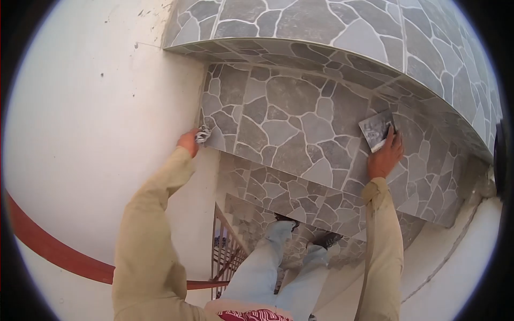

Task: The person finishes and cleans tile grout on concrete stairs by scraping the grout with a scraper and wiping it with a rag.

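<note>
My left hand (188, 142) is closed on a crumpled black-and-white cloth (203, 134), at the left end of a stair tread where it meets the white wall. Fingers of my right hand (384, 159) grip a flat, squarish plate with grey smears (375, 130), held over the right part of the same tread. Under both hands lies the stone-patterned tiled tread (292, 96), grey with pale joint lines.
Above the tread rises a curved upper step (316, 21) with a projecting edge. A white wall (96, 117) stands at left, with a red handrail (59, 251) and metal railing (227, 246) below. My shoes (325, 239) rest on lower steps.
</note>
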`<state>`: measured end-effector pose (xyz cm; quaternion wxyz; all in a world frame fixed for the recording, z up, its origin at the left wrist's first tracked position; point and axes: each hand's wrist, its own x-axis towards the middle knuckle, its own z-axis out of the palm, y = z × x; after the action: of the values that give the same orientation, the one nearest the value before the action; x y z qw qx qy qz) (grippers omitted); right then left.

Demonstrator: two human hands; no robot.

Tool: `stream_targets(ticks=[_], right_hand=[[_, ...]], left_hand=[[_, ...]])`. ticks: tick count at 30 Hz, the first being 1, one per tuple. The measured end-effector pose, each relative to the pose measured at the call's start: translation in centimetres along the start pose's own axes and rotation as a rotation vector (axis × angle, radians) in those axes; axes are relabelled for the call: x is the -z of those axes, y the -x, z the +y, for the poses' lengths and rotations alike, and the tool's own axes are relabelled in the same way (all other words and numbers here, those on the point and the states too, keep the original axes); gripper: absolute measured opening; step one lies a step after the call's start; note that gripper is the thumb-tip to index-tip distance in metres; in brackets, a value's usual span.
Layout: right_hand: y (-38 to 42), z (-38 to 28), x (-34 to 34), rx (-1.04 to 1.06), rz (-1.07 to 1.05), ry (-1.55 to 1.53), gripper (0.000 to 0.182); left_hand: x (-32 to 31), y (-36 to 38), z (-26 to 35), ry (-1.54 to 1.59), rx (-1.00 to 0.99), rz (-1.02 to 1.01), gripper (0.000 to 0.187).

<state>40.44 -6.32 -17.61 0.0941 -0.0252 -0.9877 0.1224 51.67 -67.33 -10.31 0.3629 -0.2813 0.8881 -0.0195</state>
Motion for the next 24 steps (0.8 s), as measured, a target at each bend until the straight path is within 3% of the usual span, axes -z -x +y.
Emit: stream_targets(ticks=[2, 3, 6, 10, 12, 13, 14, 17, 19, 20, 21, 24], right_hand=[[-0.8, 0.0, 0.1, 0.025, -0.032, 0.000, 0.078], [-0.8, 0.3, -0.4, 0.039, 0.001, 0.003, 0.079], [-0.4, 0.2, -0.3, 0.054, -0.017, 0.000, 0.081], [-0.2, -0.1, -0.8, 0.045, -0.020, 0.055, 0.081], [-0.2, 0.8, -1.3, 0.077, -0.006, 0.062, 0.079], [-0.2, 0.7, -1.2, 0.087, 0.013, 0.074, 0.078], [-0.4, 0.3, -1.0, 0.093, 0.037, 0.079, 0.076], [-0.5, 0.3, -1.1, 0.061, 0.041, 0.107, 0.074], [-0.7, 0.6, -1.4, 0.055, 0.061, 0.116, 0.073], [-0.6, 0.5, -1.4, 0.064, 0.035, 0.113, 0.072], [-0.5, 0.4, -1.1, 0.078, 0.030, 0.117, 0.072], [-0.4, 0.0, -1.1, 0.059, 0.020, 0.137, 0.072]], left_hand=[[1.2, -1.0, -1.5, 0.171, -0.265, 0.325, 0.058], [3.9, -2.8, 0.9, 0.171, -0.279, 0.444, 0.055], [9.2, -10.5, 6.8, 0.217, -0.568, 0.732, 0.060], [3.1, -10.7, 6.6, 0.363, -0.387, 0.482, 0.082], [-5.9, -4.2, 0.8, 0.321, -0.533, 0.529, 0.089], [-10.7, 0.2, -2.1, 0.316, -0.497, 0.471, 0.091], [-15.1, 4.8, -5.7, 0.320, -0.363, 0.299, 0.088], [-17.9, 16.4, -11.4, 0.068, -0.170, -0.245, 0.056], [-14.3, 14.1, -10.3, 0.255, -0.200, 0.027, 0.056], [-12.3, 14.3, -9.8, 0.436, -0.190, 0.265, 0.057], [-8.5, 11.8, -7.5, 0.453, -0.314, 0.513, 0.058], [3.1, 1.9, -0.6, 0.471, -0.522, 0.850, 0.060]])
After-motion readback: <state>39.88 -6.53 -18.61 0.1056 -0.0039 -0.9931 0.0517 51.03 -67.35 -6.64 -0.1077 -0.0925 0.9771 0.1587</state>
